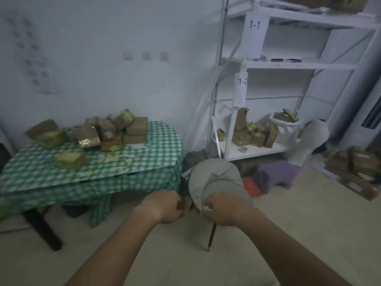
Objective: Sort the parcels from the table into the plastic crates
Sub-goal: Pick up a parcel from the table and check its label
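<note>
Up and left of both grips, the parcels [90,135] are still waiting on the tabletop [144,162]; no crate is showing. The right hand [221,209] is clutching a grey cap [216,178], the left hand [162,207] clenching something small and brown, unclear what. With both occupied, parcels may get fumbled.

About ten brown, tape-wrapped parcels [107,131] lay heaped at the back of the green-checked tabletop [144,162]; one parcel [71,159] sat apart, nearer the front.

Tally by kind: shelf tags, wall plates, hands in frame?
Shelf tags: 2 (1-1, 1-2)
Wall plates: 3
Hands: 2, left hand gripping a small brown item, right hand gripping the grey bag
Total: 7
</note>
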